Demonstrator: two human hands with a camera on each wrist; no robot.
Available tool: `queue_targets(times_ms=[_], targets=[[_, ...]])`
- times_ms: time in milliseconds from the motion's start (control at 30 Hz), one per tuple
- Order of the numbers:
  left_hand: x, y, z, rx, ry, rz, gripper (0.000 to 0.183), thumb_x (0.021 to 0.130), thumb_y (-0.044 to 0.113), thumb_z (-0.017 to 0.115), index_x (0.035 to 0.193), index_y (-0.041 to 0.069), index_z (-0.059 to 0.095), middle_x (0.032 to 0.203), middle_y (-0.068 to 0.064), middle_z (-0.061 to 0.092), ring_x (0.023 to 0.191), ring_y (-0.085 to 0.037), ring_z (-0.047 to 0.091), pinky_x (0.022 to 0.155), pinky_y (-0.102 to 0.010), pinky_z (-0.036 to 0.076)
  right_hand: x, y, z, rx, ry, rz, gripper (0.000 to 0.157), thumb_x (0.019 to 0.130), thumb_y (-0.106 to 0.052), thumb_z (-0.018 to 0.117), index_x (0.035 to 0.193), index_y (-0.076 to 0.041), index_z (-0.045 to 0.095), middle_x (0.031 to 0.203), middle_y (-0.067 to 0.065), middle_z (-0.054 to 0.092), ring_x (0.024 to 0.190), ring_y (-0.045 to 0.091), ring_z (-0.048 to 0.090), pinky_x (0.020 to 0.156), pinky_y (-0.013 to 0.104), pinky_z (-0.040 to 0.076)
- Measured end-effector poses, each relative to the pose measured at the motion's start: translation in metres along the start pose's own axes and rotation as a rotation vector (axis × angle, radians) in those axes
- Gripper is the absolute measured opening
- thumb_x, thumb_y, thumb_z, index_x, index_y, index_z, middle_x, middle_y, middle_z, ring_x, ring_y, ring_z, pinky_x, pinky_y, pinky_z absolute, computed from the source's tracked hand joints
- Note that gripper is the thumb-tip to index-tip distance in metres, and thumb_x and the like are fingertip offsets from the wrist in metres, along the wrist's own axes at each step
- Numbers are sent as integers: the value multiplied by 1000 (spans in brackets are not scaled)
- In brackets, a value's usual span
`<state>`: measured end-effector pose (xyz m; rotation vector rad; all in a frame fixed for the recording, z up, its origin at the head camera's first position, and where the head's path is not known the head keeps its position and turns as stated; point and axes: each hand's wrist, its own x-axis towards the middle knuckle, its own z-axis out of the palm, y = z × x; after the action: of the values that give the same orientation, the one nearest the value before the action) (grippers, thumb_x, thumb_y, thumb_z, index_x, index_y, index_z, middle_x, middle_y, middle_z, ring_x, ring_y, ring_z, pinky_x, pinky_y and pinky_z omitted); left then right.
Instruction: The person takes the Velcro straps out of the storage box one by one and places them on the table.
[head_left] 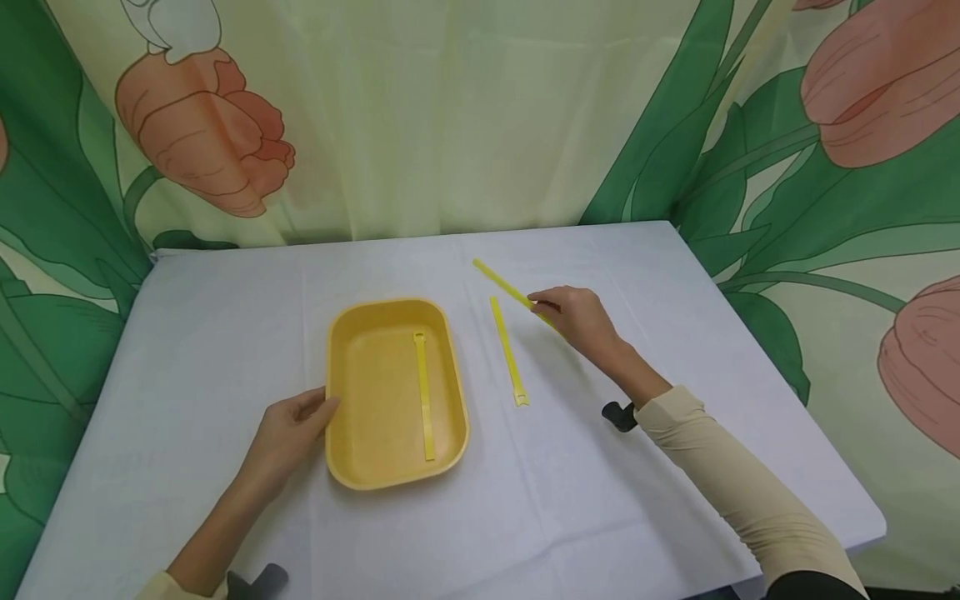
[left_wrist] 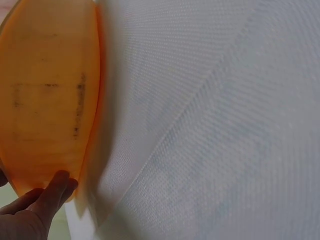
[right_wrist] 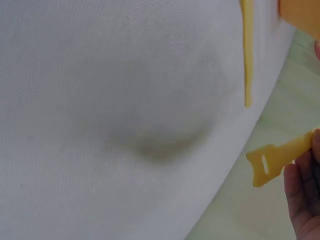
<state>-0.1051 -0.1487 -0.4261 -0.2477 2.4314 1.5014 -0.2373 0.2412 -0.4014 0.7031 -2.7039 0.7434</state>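
Note:
My left hand [head_left: 288, 437] grips the left rim of a yellow tray [head_left: 371, 400], thumb at the edge and fingers against its outside in the left wrist view. Inside the tray, toward its right side, lies a yellow cable strap [head_left: 424, 400] with a slotted head. Above the table, right of the tray, my right hand [head_left: 576, 318] pinches a second yellow cable strap [head_left: 498, 281]. Its slotted head shows beside the fingers in the right wrist view. A third yellow cable strap [head_left: 507, 350] lies on the table between tray and right hand, slotted end toward me.
A white cloth covers the table [head_left: 600, 517]. Behind it hangs a curtain [head_left: 450, 117] printed with leaves and flowers. Dark wrist mounts show at both of my wrists.

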Motion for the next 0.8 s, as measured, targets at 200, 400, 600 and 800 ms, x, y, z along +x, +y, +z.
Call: queue_targets(times_ms=[200, 400, 600, 800], targets=[[1, -1, 0, -6, 13, 7, 65, 96, 40, 50, 138, -10, 38, 134, -26, 47, 121, -33, 49, 91, -32, 48, 3, 3, -2, 131, -76, 250, 22, 87, -15, 69, 104, -3, 72, 84, 5, 71, 72, 17, 63, 62, 31, 51], [2, -1, 0, -4, 14, 2, 67, 96, 41, 50, 138, -9, 37, 135, -26, 46, 121, -33, 48, 91, -34, 47, 4, 5, -1, 207, -177, 413, 23, 88, -17, 68, 105, -1, 70, 81, 6, 69, 68, 19, 61, 61, 33, 51], [2, -3, 0, -13, 6, -7, 69, 96, 43, 50, 139, -9, 36, 136, -25, 45, 122, -33, 47, 91, -33, 47, 2, 9, 2, 211, -246, 496, 25, 88, -16, 67, 106, 1, 68, 82, 9, 69, 66, 17, 63, 66, 37, 55], [3, -2, 1, -16, 6, -3, 68, 96, 42, 50, 139, -10, 36, 137, -25, 44, 123, -33, 47, 92, -33, 47, 3, 13, 5, 227, -285, 547, 26, 88, -15, 68, 107, 2, 67, 87, 11, 69, 67, 17, 65, 71, 39, 56]])
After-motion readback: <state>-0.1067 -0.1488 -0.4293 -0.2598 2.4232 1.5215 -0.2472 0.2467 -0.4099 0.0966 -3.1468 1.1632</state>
